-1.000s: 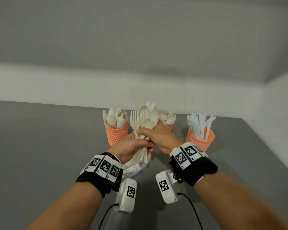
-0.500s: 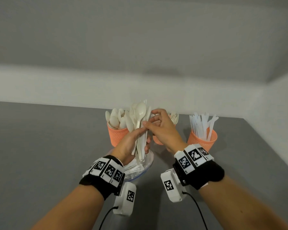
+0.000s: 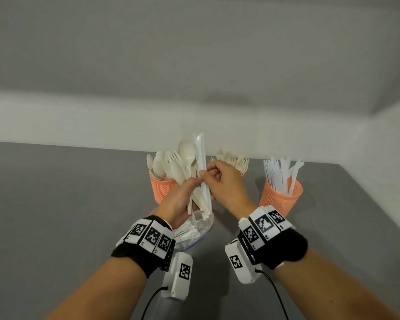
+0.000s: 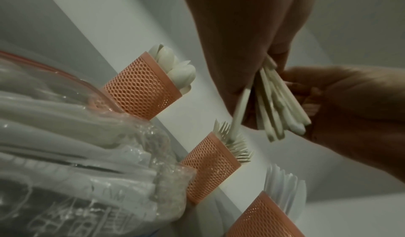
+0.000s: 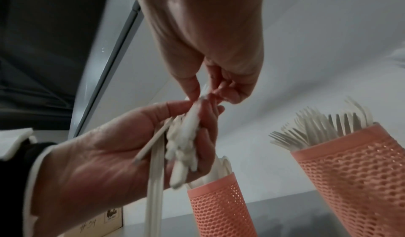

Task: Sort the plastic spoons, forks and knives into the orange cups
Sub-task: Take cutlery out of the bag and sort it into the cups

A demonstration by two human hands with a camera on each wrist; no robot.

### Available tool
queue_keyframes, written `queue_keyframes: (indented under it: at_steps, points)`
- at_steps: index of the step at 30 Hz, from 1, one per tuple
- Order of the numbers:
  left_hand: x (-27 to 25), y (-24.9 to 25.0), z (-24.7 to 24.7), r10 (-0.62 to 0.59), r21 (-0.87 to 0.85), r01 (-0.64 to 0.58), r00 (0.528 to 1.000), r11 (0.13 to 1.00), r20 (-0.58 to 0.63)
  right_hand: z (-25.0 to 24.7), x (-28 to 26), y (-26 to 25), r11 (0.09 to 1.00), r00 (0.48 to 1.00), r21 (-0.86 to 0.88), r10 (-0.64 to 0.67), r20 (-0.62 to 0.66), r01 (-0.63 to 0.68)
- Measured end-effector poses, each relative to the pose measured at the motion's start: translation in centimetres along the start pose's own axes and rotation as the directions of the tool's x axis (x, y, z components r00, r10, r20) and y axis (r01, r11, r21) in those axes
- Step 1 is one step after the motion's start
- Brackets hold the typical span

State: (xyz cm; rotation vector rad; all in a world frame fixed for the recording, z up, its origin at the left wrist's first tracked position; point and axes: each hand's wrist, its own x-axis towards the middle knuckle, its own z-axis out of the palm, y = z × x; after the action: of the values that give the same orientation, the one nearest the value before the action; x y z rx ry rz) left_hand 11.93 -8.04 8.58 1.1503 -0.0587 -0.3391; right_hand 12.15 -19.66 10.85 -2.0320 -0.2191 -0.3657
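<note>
My left hand (image 3: 191, 189) grips a mixed bundle of cutlery (image 3: 187, 165) upright above the bowl: cream spoons, forks and one white knife (image 3: 201, 153). My right hand (image 3: 204, 173) pinches that knife between thumb and forefinger, right beside the left thumb. In the right wrist view, the right hand's fingertips (image 5: 197, 91) meet at the top of the bundle (image 5: 186, 136). Three orange mesh cups stand behind: the spoon cup (image 3: 163, 189) at left, the fork cup (image 4: 210, 168) partly hidden behind my right hand, and the knife cup (image 3: 280, 199) at right.
A clear bowl (image 3: 201, 229) with more white cutlery, some under crinkled plastic wrap (image 4: 65, 154), sits on the grey table (image 3: 56, 215) below my left hand. A white wall runs close behind the cups and along the right side.
Both hands have lifted the bundle higher. My right hand has shifted from clasping the handles to pinching the white knife, which now stands taller than the rest.
</note>
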Motion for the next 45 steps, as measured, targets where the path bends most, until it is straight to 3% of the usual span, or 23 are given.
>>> queue_keyframes:
  at_steps: [6, 10, 13, 16, 19, 22, 26, 30, 36, 39, 42, 45]
  points:
    - [0.0, -0.1, -0.3, 0.046, 0.011, -0.046, 0.997, 0.999, -0.055, 0.0, 0.3, 0.4, 0.990, 0.990, 0.058, 0.126, 0.070, -0.130]
    - [0.2, -0.1, -0.3, 0.026, 0.074, -0.020, 0.996, 0.997, -0.086, 0.1, 0.4, 0.7, 0.960, 0.979, 0.192, 0.197, 0.046, -0.202]
    - [0.5, -0.2, -0.2, -0.007, 0.097, 0.016, 0.996, 0.995, -0.089, -0.2, 0.5, 0.9, 0.947, 0.983, 0.275, 0.179, -0.029, -0.164]
    - [0.6, -0.3, 0.0, -0.033, 0.122, 0.044, 0.995, 0.992, -0.093, -0.6, 0.5, 0.8, 0.957, 0.990, 0.260, 0.138, -0.029, -0.126]
    - [0.5, -0.3, 0.4, -0.039, 0.117, 0.044, 0.998, 0.992, -0.044, -0.7, 0.1, 0.8, 0.957, 0.983, 0.222, 0.179, 0.052, -0.186]
    - [0.2, 0.0, 1.0, -0.023, 0.073, 0.022, 0.999, 0.997, 0.024, -0.8, 0.0, 1.2, 0.974, 0.987, 0.157, 0.160, 0.020, -0.161]
    - [0.2, -0.4, 1.3, -0.085, 0.047, 0.082, 0.995, 0.996, 0.056, -1.3, 0.0, 1.4, 0.996, 0.997, 0.044, 0.077, -0.007, -0.077]
    - [0.5, -0.9, 1.8, -0.149, 0.012, 0.149, 0.987, 0.989, 0.059, -1.7, 0.1, 2.0, 0.990, 0.991, 0.039, 0.132, 0.026, -0.133]
    - [1.5, -0.7, 2.0, -0.229, -0.188, 0.230, 0.973, 0.955, 0.024, -2.2, -0.1, 3.0, 0.964, 0.951, 0.049, 0.250, 0.184, -0.262]
    - [1.8, -0.7, 2.7, -0.221, -0.173, 0.223, 0.975, 0.959, 0.029, -2.9, -0.7, 2.7, 0.954, 0.938, 0.108, 0.248, 0.241, -0.280]
    - [2.3, -0.8, 3.2, -0.170, -0.159, 0.167, 0.985, 0.973, -0.010, -4.9, -0.8, 2.3, 0.918, 0.964, 0.298, 0.233, 0.132, -0.262]
    - [2.7, -1.1, 3.0, -0.135, -0.138, 0.127, 0.990, 0.982, -0.051, -8.4, 0.1, 2.6, 0.889, 0.976, 0.441, 0.190, -0.110, -0.123]
